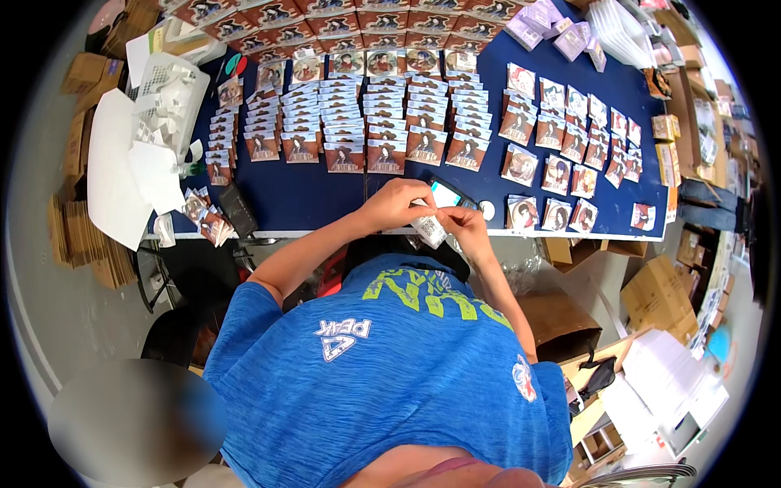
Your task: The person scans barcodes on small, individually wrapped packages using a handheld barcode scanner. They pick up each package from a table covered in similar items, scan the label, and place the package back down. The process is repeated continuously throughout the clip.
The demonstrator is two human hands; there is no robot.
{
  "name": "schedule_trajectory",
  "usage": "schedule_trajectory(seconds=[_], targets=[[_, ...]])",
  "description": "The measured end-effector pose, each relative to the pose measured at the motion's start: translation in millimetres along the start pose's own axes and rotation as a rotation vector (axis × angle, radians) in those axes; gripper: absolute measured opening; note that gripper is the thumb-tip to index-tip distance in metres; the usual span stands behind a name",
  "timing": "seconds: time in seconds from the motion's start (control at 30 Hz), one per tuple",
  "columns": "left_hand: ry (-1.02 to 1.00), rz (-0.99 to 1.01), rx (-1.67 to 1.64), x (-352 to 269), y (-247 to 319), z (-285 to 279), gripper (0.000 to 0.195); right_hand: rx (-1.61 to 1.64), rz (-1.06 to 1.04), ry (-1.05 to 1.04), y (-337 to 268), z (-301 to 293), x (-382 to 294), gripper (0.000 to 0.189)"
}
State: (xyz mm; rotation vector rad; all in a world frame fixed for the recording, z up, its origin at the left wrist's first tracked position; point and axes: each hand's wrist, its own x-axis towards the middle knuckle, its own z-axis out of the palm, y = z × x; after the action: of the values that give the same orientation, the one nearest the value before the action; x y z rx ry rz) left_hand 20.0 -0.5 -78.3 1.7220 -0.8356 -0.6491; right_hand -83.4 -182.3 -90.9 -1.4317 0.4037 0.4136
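Above the table's front edge, my left hand (pixel 398 204) and my right hand (pixel 467 227) meet with fingertips pinched together. Between them is a white label strip (pixel 432 233) with printed codes, its lower part hanging below the fingers. Just behind my hands lies a dark handheld device (pixel 446 194) with a lit screen, partly covered by my fingers. A small white round item (pixel 486 210) lies to the right of it. Farther back, overlapping columns of flat illustrated packets (pixel 386 157) with light blue top edges cover the blue tabletop (pixel 293 201).
More packet stacks (pixel 523 210) stand on the right. Lilac boxes (pixel 570 39) and white trays (pixel 621 33) sit at the back right. To the left are a white basket (pixel 201 79) of crumpled paper, a black box (pixel 238 210) and loose packets (pixel 207 219). Cardboard boxes (pixel 659 299) stand on the floor.
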Motion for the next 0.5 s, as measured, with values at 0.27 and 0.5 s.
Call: schedule_trajectory(seconds=[0.27,0.5], targets=[[0.692,-0.243,-0.389,122.7,-101.3,-40.8,0.015,0.530,0.135,0.464,46.7,-28.2,-12.3,0.019],[0.875,-0.295,0.390,231.1,-209.3,-93.5,0.012,0.626,0.168,0.476,55.7,-27.5,-41.9,0.022]])
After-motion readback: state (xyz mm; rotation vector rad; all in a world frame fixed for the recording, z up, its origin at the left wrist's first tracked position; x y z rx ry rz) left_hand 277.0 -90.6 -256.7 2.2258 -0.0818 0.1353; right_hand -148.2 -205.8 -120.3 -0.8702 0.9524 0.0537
